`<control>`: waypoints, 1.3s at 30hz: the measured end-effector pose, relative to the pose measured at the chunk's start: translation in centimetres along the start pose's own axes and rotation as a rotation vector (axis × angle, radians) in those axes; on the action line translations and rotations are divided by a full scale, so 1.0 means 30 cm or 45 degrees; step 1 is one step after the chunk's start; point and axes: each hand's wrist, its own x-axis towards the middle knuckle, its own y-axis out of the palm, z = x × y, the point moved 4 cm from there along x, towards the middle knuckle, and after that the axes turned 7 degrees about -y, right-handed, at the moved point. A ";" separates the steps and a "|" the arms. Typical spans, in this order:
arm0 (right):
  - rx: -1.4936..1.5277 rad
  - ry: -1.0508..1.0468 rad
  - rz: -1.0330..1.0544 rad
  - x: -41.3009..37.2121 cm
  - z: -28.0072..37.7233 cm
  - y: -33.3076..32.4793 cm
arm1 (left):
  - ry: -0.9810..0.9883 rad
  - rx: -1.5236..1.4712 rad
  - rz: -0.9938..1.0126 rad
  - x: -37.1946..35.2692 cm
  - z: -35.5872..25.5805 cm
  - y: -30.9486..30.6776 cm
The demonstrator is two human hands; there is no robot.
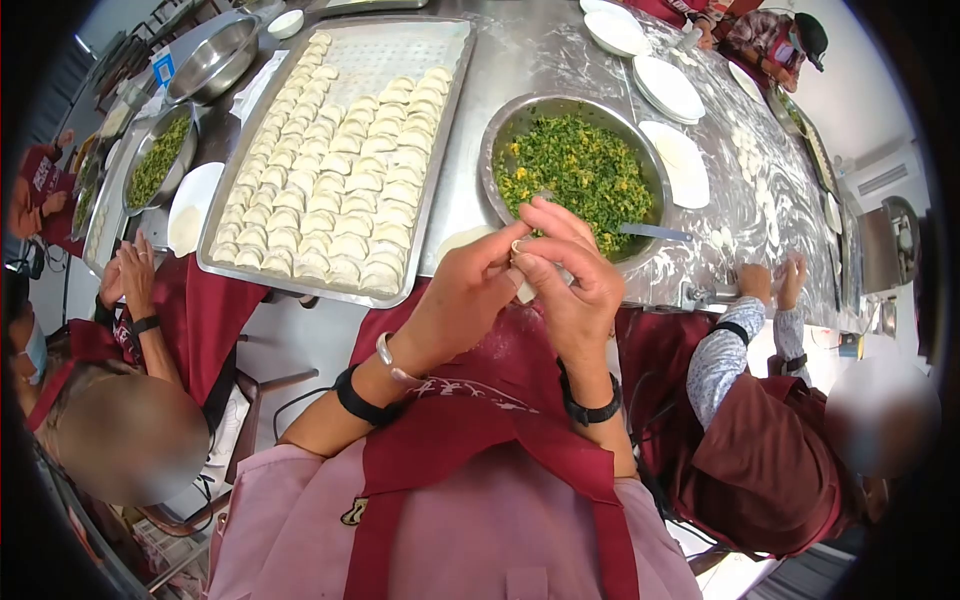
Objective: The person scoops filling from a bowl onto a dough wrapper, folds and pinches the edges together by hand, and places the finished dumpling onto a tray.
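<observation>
The dumplings [340, 185] and dough wrapper [526, 291] are creamy white, the tray [400, 50] silver-grey. Green filling [570, 165] is flecked with yellow; the mixing bowl [660, 190] is silver. Deep-red apron [490, 430] with white lettering, pink shirt [440, 540], black wristbands [592, 408], silver bangle [392, 362]. The grey surface [735, 220] is streaked white.

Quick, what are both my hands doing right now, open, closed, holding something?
Left hand: closed, its fingers pinching a piece of dough.
Right hand: closed, pinching the same dough.
</observation>
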 end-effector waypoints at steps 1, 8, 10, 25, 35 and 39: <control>-0.029 0.018 0.030 0.002 0.005 -0.003 | -0.022 -0.018 0.031 0.000 -0.002 -0.005; 0.176 0.158 0.218 0.032 0.023 -0.015 | -0.070 -0.035 0.135 -0.006 -0.007 0.003; 0.283 0.159 0.204 0.028 0.011 -0.012 | -0.046 -0.117 0.122 -0.014 -0.023 0.014; 0.691 0.230 -0.195 -0.030 0.008 -0.045 | -0.190 -0.544 -0.040 -0.025 0.015 0.011; -0.095 0.675 -0.359 -0.215 -0.074 -0.280 | -0.122 -0.574 -0.018 -0.021 0.029 0.025; -0.808 0.400 0.045 -0.201 -0.063 -0.306 | -0.077 -0.530 0.011 -0.019 0.028 0.041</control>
